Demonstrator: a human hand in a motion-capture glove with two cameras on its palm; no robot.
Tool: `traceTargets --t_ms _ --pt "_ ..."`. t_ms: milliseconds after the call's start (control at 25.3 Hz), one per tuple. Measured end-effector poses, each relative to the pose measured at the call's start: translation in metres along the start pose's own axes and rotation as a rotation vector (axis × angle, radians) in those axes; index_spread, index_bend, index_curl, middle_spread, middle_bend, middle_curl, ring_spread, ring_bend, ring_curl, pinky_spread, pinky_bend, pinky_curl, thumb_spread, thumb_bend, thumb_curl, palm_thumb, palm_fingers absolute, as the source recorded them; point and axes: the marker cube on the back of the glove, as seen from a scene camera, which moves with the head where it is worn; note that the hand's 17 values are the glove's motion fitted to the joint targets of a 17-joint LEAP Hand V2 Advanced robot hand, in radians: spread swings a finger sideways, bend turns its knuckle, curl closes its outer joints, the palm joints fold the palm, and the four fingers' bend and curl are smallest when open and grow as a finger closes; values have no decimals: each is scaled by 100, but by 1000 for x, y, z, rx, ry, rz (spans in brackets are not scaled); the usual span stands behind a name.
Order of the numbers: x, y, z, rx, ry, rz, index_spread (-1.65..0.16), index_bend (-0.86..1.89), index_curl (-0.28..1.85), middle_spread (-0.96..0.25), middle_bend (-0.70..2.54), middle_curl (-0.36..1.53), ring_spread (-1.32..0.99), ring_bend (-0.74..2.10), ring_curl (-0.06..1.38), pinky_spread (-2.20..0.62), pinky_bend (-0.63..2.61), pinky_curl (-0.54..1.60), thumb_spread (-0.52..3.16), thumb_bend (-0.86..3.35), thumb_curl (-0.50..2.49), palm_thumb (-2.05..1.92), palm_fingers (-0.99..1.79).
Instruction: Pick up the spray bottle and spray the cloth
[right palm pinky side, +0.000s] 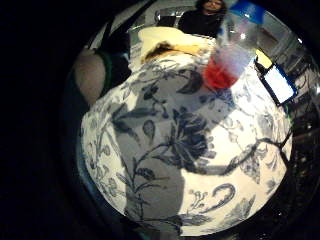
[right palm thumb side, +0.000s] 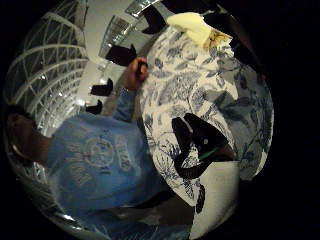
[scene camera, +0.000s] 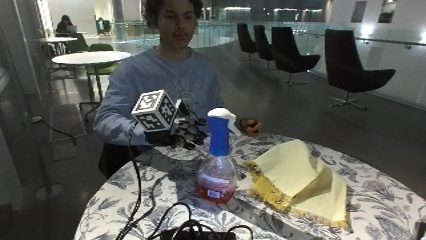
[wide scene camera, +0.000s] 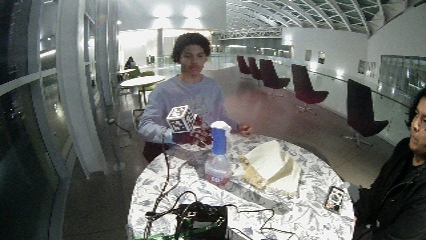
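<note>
A clear spray bottle (scene camera: 217, 170) with red liquid, a blue neck and a white trigger head stands upright on the flower-patterned table (scene camera: 160, 187); it also shows in the wide view (wide scene camera: 217, 161) and in the little finger side palm view (right palm pinky side: 227, 57). A pale yellow cloth (scene camera: 301, 181) with a fringed edge lies folded just beside it, also seen at the table's far side in the palm views (right palm pinky side: 165, 42) (right palm thumb side: 192, 25). My gloved right hand (scene camera: 181, 132) hovers above the table behind the bottle, fingers relaxed and spread, holding nothing, a short gap from the bottle's head.
The person's bare left hand (scene camera: 249, 127) rests on the table's edge behind the bottle. Black cables and a dark box (scene camera: 190, 231) lie at the near edge. A phone (wide scene camera: 333, 198) lies by the second person's side. Black chairs (scene camera: 353, 70) stand behind.
</note>
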Motion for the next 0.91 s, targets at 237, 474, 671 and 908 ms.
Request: traceTargets --t_ms 237,474,671,908 --pt "47 -25 -46 190 -231 166 -36 1 15 -7 39 33 -5 56 34 16 31 29 101 16 25 63 74" --pt "88 -57 -59 342 -416 366 -36 4 13 -7 40 35 -7 58 36 14 34 32 98 9 26 63 75" --pt "111 -96 -38 349 -448 441 -36 7 14 -6 39 36 -6 54 36 15 38 34 96 4 26 63 67" --pt "119 -132 -19 420 -434 458 -36 3 11 -6 38 37 -5 60 37 13 42 35 94 1 28 67 74"
